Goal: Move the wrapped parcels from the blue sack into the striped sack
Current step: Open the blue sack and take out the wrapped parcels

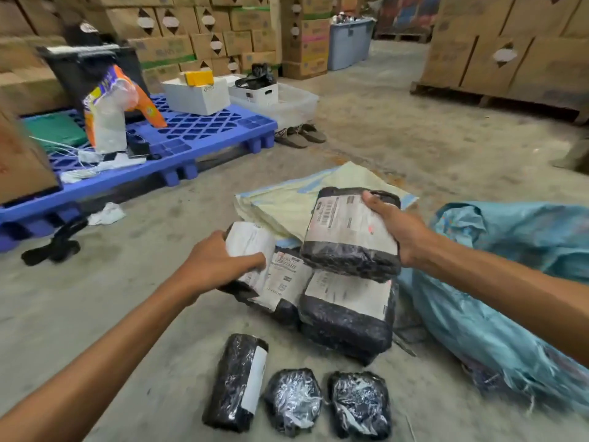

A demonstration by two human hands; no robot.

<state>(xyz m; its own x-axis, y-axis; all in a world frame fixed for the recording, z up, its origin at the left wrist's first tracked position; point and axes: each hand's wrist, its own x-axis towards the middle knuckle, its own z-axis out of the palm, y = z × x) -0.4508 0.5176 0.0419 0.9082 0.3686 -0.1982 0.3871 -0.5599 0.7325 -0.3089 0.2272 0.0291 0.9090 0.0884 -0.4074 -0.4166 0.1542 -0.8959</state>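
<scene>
The blue sack (497, 282) lies crumpled on the floor at the right. Behind the parcels a pale yellow sack with light blue stripes (287, 199) lies flat. My right hand (395, 228) grips a black wrapped parcel with a white label (347, 237), held above the pile. My left hand (220, 263) grips a smaller labelled parcel (251, 250) at the pile's left. Two more labelled parcels (347, 317) lie under them. Three small black parcels (296, 400) sit in a row on the floor nearest me.
A blue plastic pallet (197, 135) at the left carries white boxes, a black crate and an orange bag. Sandals (299, 135) lie beside it. Stacked cardboard cartons (510, 52) line the back and right. A black strap (54, 247) lies on the concrete floor.
</scene>
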